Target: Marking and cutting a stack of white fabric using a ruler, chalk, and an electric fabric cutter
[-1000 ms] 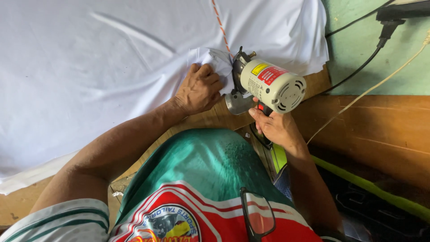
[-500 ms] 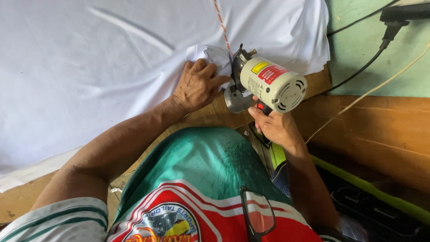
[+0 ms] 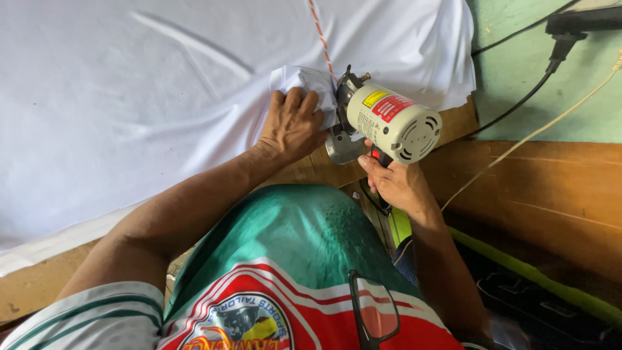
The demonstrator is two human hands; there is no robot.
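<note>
A large white cloth (image 3: 142,97) is spread over a wooden table (image 3: 311,170). My left hand (image 3: 293,124) presses down on a bunched, folded edge of the cloth just left of an electric cloth cutter (image 3: 389,122) with a cream motor housing and red and yellow labels. My right hand (image 3: 395,183) grips the cutter's handle from below. The cutter's metal base sits at the cloth's near edge. A red and white cord (image 3: 321,35) runs across the cloth behind the cutter.
A green wall (image 3: 551,97) stands at the right with a black plug and cable (image 3: 557,45) and a pale cord (image 3: 538,133). A brown wooden surface (image 3: 551,201) lies to the right. Glasses (image 3: 372,314) hang on my shirt.
My left hand has slid a little further onto the cloth, bunching its folded edge beside the cutter. The cutter and my right hand have barely shifted.
</note>
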